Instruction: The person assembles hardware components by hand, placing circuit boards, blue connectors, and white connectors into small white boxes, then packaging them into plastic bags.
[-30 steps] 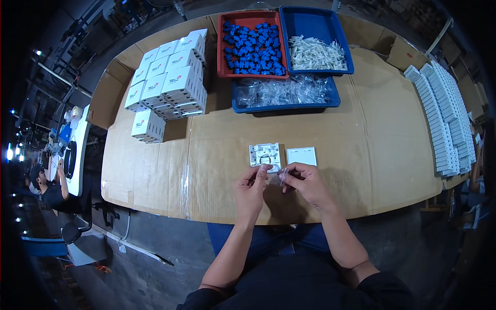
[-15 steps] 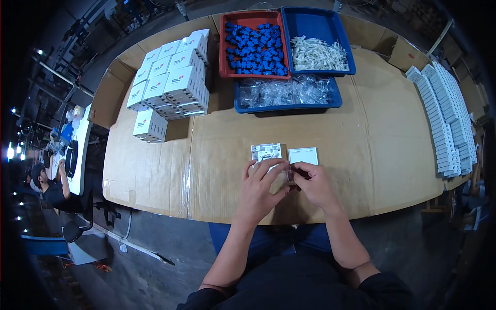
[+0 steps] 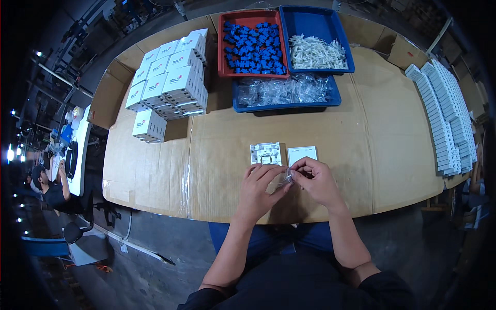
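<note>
Between my two hands is a small clear plastic bag (image 3: 284,179), partly hidden by the fingers. My left hand (image 3: 259,187) is closed on its left side, thumb and fingertips together around the film. At the bag's right edge, my right hand (image 3: 317,184) pinches with thumb and forefinger. Just beyond the left fingers lies a white plastic frame (image 3: 265,147) with cut-outs and a dark ring-like shape in its middle. Beside it, past the right fingers, rests a flat white square plate (image 3: 302,152).
At the back stand a red tray (image 3: 223,66) of blue clips, a blue tray (image 3: 315,20) of white slim parts, and another blue tray (image 3: 284,109) of clear bags. White boxes (image 3: 150,124) are stacked at left, white plates (image 3: 439,121) at right. A person (image 3: 50,188) sits far left.
My right hand's fingers have shifted slightly up around the bag's edge. The left fingers have moved a little lower, so more of the white frame shows.
</note>
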`<state>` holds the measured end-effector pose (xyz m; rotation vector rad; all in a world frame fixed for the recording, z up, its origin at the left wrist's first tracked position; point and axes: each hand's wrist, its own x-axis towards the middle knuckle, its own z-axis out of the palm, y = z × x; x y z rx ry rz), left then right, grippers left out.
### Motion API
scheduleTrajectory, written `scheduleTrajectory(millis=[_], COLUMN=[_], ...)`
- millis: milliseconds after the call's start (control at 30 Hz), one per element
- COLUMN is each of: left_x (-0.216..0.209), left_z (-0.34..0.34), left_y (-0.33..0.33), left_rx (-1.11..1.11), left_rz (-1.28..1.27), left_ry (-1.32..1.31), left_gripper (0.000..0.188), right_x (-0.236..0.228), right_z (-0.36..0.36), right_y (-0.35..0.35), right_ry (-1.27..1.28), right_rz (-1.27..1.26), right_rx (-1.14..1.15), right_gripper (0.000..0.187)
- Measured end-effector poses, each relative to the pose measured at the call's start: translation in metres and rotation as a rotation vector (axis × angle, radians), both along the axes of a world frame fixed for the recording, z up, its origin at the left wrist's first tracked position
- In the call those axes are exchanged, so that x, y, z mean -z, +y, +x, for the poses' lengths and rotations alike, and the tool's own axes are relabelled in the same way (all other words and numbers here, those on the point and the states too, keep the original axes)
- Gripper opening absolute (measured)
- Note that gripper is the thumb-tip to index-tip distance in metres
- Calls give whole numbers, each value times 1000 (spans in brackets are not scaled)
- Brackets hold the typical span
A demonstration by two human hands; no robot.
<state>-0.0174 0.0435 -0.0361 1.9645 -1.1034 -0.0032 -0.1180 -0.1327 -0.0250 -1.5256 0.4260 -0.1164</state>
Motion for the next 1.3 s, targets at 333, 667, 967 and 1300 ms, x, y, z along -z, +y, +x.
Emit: scheduleTrajectory(millis=[333, 667, 967, 1300], left_x=[6, 22, 40, 40], left_z=[-3, -10, -15, -14], left_y=[5, 1, -2, -2], left_rx=[172, 497, 520, 498], left_rz=[-167, -302, -343, -375], left_ry=[837, 1644, 1789, 1875], left_gripper=[40, 49, 49, 53], right_x=[-15, -18, -6, -26], right_z=[-6, -4, 3, 15], right_y=[-16, -23, -27, -31], right_ry=[-342, -197, -72, 121], right_rz=[-384, 51, 177, 114], right_rx=[-211, -364, -654, -707], right_gripper=[22, 54, 69, 36])
